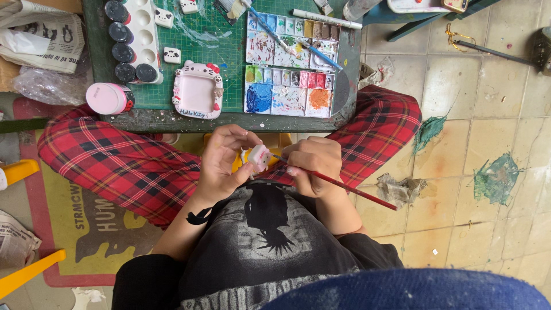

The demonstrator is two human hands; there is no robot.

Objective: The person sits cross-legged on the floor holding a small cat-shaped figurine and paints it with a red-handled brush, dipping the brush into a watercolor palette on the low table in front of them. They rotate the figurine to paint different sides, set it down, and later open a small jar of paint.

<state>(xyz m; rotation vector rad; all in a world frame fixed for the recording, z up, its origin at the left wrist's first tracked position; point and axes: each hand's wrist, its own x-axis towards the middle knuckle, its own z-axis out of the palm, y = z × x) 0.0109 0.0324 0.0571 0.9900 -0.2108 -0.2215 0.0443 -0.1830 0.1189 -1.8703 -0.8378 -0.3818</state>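
Blue rounded edge (413, 290) is filling the bottom of the view, just above it a person in a black printed shirt (264, 229) and red plaid trousers (115, 161) is sitting cross-legged.

Below the green cutting mat (224, 51), the left hand (221, 163) is curling closed around a small white-and-pink figurine (259, 157), held over the lap; the right hand (313, 166) is pinching a thin red-handled paintbrush (344, 186), its tip touching the figurine. On the mat, a pink cat-shaped tray (198, 90) is lying left of a paint palette (290, 90), with a second palette (290, 40) above it and dark paint pots (126, 51) near the mat's left edge.
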